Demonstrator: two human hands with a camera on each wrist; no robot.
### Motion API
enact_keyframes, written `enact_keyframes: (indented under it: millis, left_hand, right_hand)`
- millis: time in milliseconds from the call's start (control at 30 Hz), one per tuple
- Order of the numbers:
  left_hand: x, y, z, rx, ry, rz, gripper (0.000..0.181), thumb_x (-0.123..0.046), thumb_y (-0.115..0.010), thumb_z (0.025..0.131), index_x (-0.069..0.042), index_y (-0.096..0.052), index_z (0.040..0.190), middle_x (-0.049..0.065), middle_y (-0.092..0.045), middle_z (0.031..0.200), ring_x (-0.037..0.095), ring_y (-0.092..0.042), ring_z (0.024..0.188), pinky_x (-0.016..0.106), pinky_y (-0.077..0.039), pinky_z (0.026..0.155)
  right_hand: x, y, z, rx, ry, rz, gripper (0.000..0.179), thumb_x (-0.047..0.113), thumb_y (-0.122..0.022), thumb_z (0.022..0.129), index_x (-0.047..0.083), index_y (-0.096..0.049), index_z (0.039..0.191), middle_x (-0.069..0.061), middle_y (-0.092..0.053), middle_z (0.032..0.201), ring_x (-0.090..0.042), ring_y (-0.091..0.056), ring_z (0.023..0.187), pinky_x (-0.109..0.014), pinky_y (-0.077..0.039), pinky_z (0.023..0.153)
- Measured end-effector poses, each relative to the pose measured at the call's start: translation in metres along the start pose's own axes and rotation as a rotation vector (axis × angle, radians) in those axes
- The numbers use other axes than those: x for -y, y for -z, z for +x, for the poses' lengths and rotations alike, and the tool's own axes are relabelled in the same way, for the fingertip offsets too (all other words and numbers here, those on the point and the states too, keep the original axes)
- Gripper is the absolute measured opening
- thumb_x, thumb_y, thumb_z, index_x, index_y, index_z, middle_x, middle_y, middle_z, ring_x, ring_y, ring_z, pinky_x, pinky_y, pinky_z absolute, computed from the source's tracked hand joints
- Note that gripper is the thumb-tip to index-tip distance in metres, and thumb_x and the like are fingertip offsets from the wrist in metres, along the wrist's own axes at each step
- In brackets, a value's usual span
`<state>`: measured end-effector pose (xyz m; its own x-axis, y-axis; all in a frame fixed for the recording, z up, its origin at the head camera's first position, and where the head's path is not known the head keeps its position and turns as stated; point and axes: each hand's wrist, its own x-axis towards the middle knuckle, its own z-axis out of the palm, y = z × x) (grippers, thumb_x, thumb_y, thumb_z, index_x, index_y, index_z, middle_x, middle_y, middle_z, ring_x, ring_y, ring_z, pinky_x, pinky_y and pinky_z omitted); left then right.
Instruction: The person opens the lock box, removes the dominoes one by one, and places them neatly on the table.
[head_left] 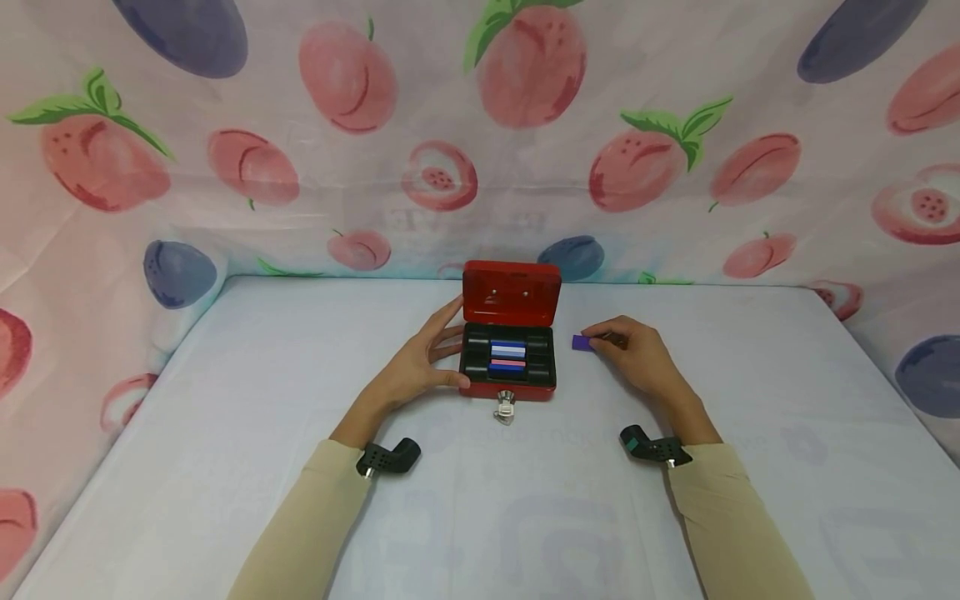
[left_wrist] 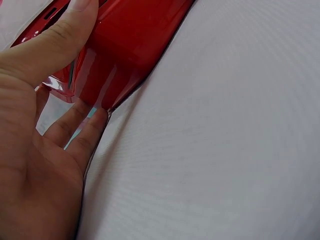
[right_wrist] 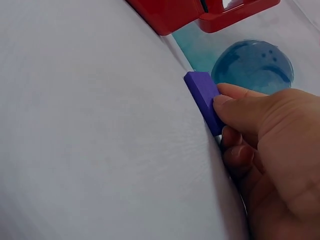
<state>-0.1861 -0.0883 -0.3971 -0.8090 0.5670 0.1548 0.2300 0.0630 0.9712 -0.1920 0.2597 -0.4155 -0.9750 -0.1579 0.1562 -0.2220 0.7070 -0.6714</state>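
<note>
A small red cash box (head_left: 507, 390) stands on the white table with its lid (head_left: 512, 292) raised. Inside its black tray (head_left: 540, 354) lie several flat strips (head_left: 507, 350) in blue, white and pink. At the front, keys (head_left: 506, 408) hang from the lock. My left hand (head_left: 420, 358) rests against the box's left side, fingers spread and fairly straight, thumb at the front corner. To the right of the box, my right hand (head_left: 637, 354) pinches a purple rectangular block (right_wrist: 204, 100) between thumb and forefinger, close over the table.
White cloth covers the table (head_left: 525, 517). Behind it hangs a curtain (head_left: 465, 108) printed with peaches and plums. Each wrist wears a dark camera mount (head_left: 390, 457), just past the beige sleeves (head_left: 307, 525).
</note>
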Motion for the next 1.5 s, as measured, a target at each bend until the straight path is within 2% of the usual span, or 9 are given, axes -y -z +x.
enact_keyframes:
  millis: [400,567,767,1067,1500]
  left_hand:
    - [0.0004,0.0,-0.0004,-0.003,0.005,0.002,0.106,0.002,-0.079,0.074,-0.023,-0.015,0.155,0.005,-0.015,0.157,0.036,-0.032,0.135,0.049,-0.036,0.105]
    - [0.0001,-0.0001,-0.001,-0.004,0.002,0.005,0.106,0.002,-0.079,0.075,-0.022,-0.014,0.155,0.005,-0.015,0.157,0.036,-0.031,0.136,0.05,-0.035,0.106]
    - [0.0003,0.0005,-0.0014,-0.001,0.007,0.0,0.105,0.003,-0.078,0.075,-0.022,-0.015,0.155,0.004,-0.015,0.157,0.035,-0.031,0.136,0.049,-0.036,0.105]
    - [0.0006,0.0007,-0.0012,-0.002,0.008,-0.001,0.106,0.002,-0.079,0.074,-0.023,-0.015,0.155,0.003,-0.014,0.157,0.034,-0.031,0.136,0.048,-0.036,0.105]
    - [-0.0007,0.0005,-0.0008,-0.003,0.006,0.004,0.106,0.003,-0.078,0.075,-0.023,-0.014,0.155,0.004,-0.015,0.157,0.034,-0.032,0.136,0.049,-0.036,0.105]
  right_hand:
    - [0.0001,-0.0024,0.0001,-0.006,0.054,-0.02,0.019,0.006,-0.062,0.093,0.008,-0.072,0.109,-0.01,-0.061,0.104,-0.028,-0.057,0.099,-0.048,-0.049,0.087]
    - [0.0021,-0.0024,-0.0003,-0.002,0.034,-0.018,0.02,0.009,-0.062,0.093,0.009,-0.071,0.112,-0.01,-0.062,0.107,-0.028,-0.057,0.098,-0.047,-0.049,0.086]
    - [0.0033,-0.0037,-0.0001,0.017,-0.018,-0.014,0.022,0.016,-0.067,0.091,0.012,-0.071,0.112,-0.007,-0.06,0.107,-0.024,-0.052,0.09,-0.038,-0.046,0.079]
    - [0.0026,-0.0039,0.0019,-0.007,0.02,-0.052,0.02,0.011,-0.068,0.09,0.008,-0.073,0.109,-0.01,-0.061,0.101,-0.024,-0.05,0.083,-0.036,-0.044,0.07]
    - [0.004,-0.0027,0.0013,0.006,-0.016,-0.065,0.021,0.012,-0.067,0.091,0.008,-0.072,0.11,-0.01,-0.06,0.103,-0.025,-0.05,0.086,-0.036,-0.045,0.074]
